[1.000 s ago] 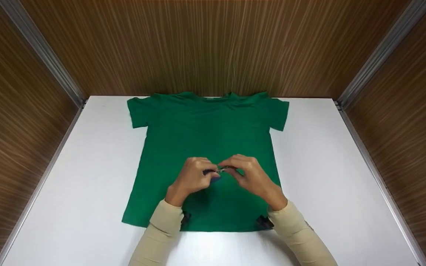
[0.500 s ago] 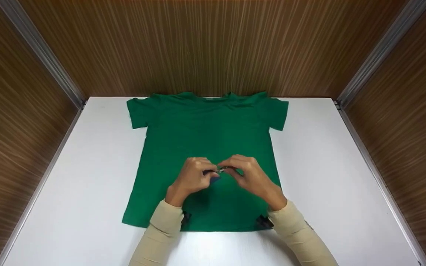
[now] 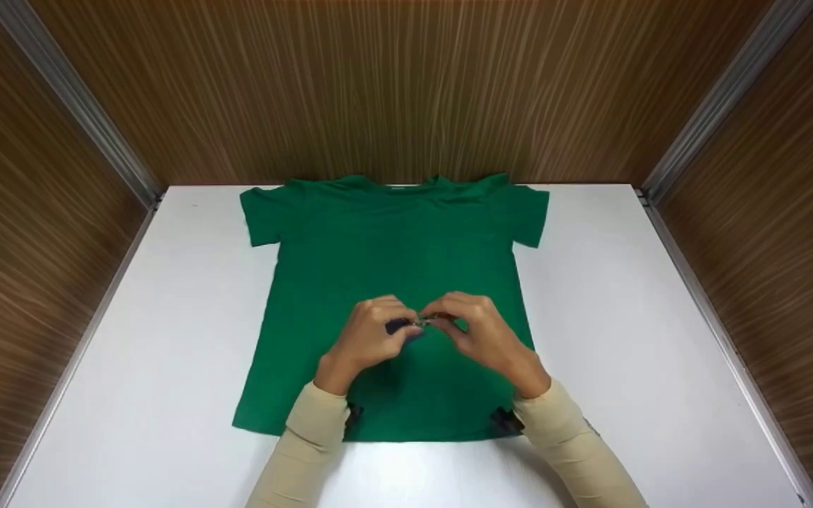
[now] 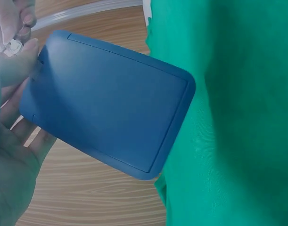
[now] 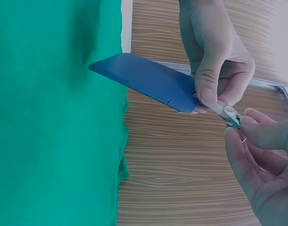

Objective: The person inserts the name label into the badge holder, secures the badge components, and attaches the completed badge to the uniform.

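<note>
A flat, rounded blue badge holder (image 4: 108, 103) is held above the green T-shirt (image 3: 392, 247). My left hand (image 3: 368, 339) grips one short end of the holder between thumb and fingers. From that end runs a short clear strap with a metal snap and clip (image 5: 232, 115). With thumb and fingertips, my right hand (image 3: 477, 331) pinches the clip, close beside the left thumb. The head view shows only slivers of the holder, since the left fingers cover most of it. In the right wrist view the holder appears tilted, nearly edge-on.
The T-shirt lies spread flat on a white table (image 3: 660, 339), neckline towards the back wall and hem towards me. Wood-grain panels (image 3: 406, 92) enclose the table at the back and both sides, with metal strips (image 3: 85, 106) along the corners.
Both hands have risen very slightly in the head view, and the badge holder has tilted a little. The grips look the same, and the T-shirt lies as before.
</note>
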Action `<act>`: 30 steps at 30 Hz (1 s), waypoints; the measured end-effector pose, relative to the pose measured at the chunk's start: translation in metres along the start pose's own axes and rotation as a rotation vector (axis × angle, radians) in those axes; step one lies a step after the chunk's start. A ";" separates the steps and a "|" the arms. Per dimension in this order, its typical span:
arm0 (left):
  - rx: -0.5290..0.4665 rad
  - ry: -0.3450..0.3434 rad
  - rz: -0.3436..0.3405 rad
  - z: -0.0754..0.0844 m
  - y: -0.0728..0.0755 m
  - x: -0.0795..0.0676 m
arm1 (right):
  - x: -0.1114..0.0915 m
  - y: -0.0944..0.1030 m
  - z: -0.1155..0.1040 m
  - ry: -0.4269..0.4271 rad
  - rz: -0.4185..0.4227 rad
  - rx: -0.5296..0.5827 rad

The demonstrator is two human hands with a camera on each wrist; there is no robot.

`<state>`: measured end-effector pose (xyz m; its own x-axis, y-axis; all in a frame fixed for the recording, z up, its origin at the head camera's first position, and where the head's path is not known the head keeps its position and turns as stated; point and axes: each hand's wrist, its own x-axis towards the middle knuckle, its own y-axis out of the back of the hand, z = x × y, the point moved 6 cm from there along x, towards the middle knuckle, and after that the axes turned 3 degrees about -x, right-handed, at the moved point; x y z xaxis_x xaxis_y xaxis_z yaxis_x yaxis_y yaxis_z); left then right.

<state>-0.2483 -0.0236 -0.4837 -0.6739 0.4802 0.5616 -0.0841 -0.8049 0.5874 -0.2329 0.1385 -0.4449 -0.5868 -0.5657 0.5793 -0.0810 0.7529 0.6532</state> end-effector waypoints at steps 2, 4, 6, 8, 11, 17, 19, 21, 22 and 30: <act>0.002 -0.009 0.005 0.000 0.000 0.000 | 0.000 0.000 0.000 -0.008 -0.003 0.004; 0.001 -0.022 0.014 0.001 0.001 0.001 | 0.000 0.001 0.001 -0.015 -0.006 0.017; -0.003 -0.035 0.024 0.001 0.002 0.001 | 0.000 0.001 0.001 -0.021 -0.009 0.027; -0.012 -0.046 0.034 0.001 0.002 0.001 | 0.000 0.001 0.000 -0.027 -0.009 0.032; -0.023 -0.062 0.053 0.001 0.003 0.002 | 0.000 0.001 0.000 -0.039 -0.008 0.030; 0.007 -0.094 0.098 0.002 0.005 0.004 | 0.000 0.001 -0.001 -0.088 -0.013 0.018; 0.019 -0.091 0.104 0.003 0.005 0.005 | 0.000 0.001 -0.001 -0.110 -0.013 0.030; 0.020 -0.084 0.104 0.003 0.005 0.005 | 0.000 0.000 0.000 -0.127 -0.007 0.048; 0.021 -0.080 0.100 0.003 0.004 0.005 | 0.000 0.000 0.000 -0.139 -0.007 0.061; 0.038 -0.113 0.112 0.006 0.003 0.004 | 0.000 -0.001 0.001 -0.183 0.002 0.103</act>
<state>-0.2472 -0.0220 -0.4759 -0.5906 0.4263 0.6851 0.0162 -0.8426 0.5383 -0.2334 0.1380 -0.4462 -0.7228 -0.5009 0.4761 -0.1560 0.7894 0.5937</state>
